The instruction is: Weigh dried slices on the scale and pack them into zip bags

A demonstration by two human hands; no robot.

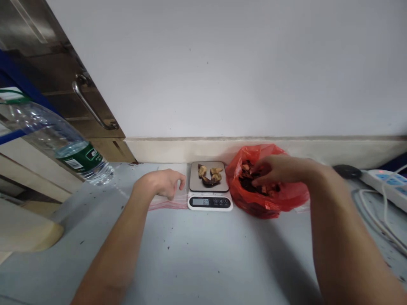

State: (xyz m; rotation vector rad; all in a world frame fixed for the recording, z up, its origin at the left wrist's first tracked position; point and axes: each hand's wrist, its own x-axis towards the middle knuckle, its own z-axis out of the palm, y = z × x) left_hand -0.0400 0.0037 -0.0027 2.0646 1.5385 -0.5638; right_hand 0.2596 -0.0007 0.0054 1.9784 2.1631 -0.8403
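A small white kitchen scale (209,201) stands against the wall's base, a few dried brown pieces (210,174) lying on its steel plate. Right of it sits an open red plastic bag (270,203) full of dried pieces. My right hand (276,169) reaches into the bag's mouth, fingers curled down among the pieces; what they pinch is hidden. My left hand (163,183) rests just left of the scale, fingers loosely curled on a clear zip bag (168,204) with a red strip lying flat on the table.
A clear water bottle (60,142) with a green label looms at the left, close to the camera. A steel door with a handle (92,108) is behind it. A white power strip (389,182) and white cables (375,220) lie at the right edge.
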